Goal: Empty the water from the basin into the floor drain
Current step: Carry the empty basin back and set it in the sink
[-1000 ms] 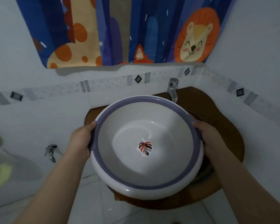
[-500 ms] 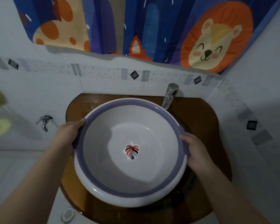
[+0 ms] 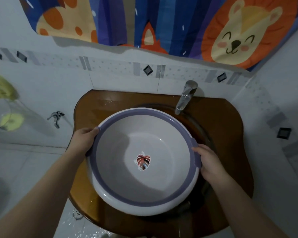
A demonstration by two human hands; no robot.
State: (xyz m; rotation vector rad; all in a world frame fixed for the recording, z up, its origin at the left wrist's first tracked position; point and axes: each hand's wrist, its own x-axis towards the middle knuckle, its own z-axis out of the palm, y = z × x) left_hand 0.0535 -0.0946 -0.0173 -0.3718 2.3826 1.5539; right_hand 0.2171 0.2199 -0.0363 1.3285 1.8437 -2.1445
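Observation:
A round white basin with a purple rim and a leaf sticker on its bottom is held level over the brown glass washstand. My left hand grips the basin's left rim and my right hand grips the purple handle on its right rim. Whether water lies in the basin I cannot tell. The round floor drain shows on the wet white floor at the lower left, partly hidden under the washstand's edge.
A chrome faucet stands at the back of the washstand, just beyond the basin. A small wall tap sticks out at the left. A cartoon shower curtain hangs above. Yellow-green items sit at far left.
The view has shifted right and downward over the washstand. The basin, still held by both hands, now sits lower and nearer the faucet, and the floor drain has come into view.

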